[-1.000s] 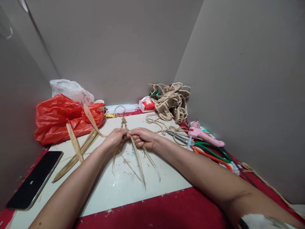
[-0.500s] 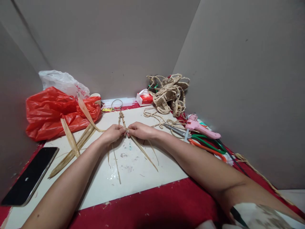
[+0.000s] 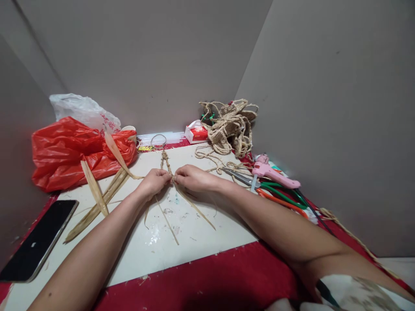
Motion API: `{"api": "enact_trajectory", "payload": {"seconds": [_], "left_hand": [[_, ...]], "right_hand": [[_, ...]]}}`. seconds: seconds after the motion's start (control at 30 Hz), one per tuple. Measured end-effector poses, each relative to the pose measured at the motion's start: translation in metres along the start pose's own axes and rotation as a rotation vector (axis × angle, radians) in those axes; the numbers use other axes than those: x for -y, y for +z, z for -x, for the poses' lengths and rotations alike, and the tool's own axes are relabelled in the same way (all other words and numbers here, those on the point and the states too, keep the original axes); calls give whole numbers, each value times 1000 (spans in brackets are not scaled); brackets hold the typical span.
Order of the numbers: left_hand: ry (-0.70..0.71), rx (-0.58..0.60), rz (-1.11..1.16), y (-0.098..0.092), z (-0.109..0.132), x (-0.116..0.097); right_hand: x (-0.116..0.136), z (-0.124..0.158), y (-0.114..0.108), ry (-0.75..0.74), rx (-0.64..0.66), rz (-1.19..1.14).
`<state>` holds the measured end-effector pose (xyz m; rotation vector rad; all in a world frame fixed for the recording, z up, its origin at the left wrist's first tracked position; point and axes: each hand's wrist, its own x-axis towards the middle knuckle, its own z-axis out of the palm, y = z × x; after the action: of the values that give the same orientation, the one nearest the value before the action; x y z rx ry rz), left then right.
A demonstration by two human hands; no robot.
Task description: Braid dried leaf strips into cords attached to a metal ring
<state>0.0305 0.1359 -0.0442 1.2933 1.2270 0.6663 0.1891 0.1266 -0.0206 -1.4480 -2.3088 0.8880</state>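
Observation:
A short braided straw cord (image 3: 166,160) stands out beyond my fingertips, bent into a narrow loop at its far end. My left hand (image 3: 156,180) pinches it from the left, fingers closed. From the other side my right hand (image 3: 190,177) is closed on the same cord, its fingertips nearly touching the left ones. Loose thin straw strands (image 3: 198,210) trail from between the hands toward me over the white board (image 3: 194,235). The exact hold is hidden behind the fingers. Wide dried leaf strips (image 3: 94,185) lie left of my left forearm.
At left are a red plastic bag (image 3: 71,147) and a black phone (image 3: 39,239). Coiled straw rope (image 3: 230,127) is heaped at the back beside a red-and-white tissue box (image 3: 196,133). Scissors (image 3: 241,177) and a pink glue gun (image 3: 275,172) lie right. Grey walls stand close behind.
One loose strand below my hands has swung to the right. My right hand has shifted slightly on the cord. Both hands stay close together.

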Motion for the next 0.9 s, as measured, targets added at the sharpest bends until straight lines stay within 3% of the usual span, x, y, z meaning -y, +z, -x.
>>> {"api": "enact_trajectory", "payload": {"seconds": [0.1,0.27,0.37,0.47,0.6,0.67,0.77,0.8,0.83,0.9], "left_hand": [[-11,26,100,1,2,-1],[-17,68,163,5,6,-3],[-15,95,201,4,8,-3],[-31,101,193,0,7,-3],[-36,133,207,-8,5,-2],[-22,156,229,-12,4,-2],[-14,189,241,-15,4,-2],[-15,198,240,-15,4,-2],[-14,207,241,-16,4,-2],[-5,216,248,-16,4,-2]], "right_hand": [[9,4,7,10,-2,-19],[13,8,21,23,-59,258],[16,12,26,-12,-28,386],[27,24,23,-81,69,464],[38,37,3,-265,330,364],[33,34,-9,-245,223,209],[15,16,-14,-93,-232,11],[8,8,-12,-61,-309,-63],[2,1,-9,-34,-301,-162],[-7,-9,1,44,-129,-415]]}}
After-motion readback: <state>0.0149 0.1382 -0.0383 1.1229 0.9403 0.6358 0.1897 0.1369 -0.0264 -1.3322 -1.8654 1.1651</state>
